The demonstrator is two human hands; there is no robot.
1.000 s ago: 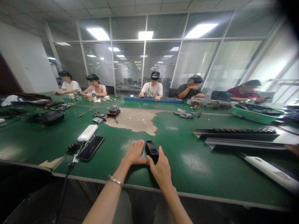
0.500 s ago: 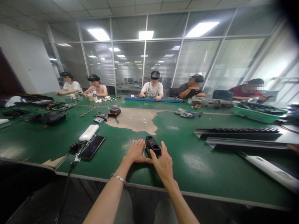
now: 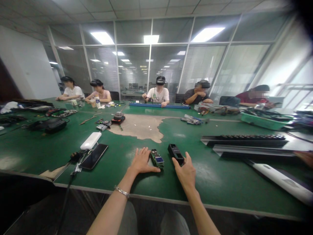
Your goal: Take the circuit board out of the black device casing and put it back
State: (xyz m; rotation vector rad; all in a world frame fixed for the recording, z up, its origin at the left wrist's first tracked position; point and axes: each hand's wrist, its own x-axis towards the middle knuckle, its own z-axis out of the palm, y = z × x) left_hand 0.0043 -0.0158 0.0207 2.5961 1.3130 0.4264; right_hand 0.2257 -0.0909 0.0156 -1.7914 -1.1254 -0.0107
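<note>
A green circuit board with a small bluish screen rests on the green table. Beside it on the left is my left hand, its thumb stretched along the board's near end and its fingers against or close to the left side. My right hand holds a black rectangular housing between thumb and fingers, to the right of the board. The housing and the board are apart. Openings show in the housing's upper face.
On the left lie a black phone, a white power bank and cables. Black metal rails and a white long-bodied tool are at the right. People sit across the table, behind a long blue bar.
The black housing has moved right, off the circuit board, in my right hand. The board is now uncovered beside my left hand, which stays in about the same place.
</note>
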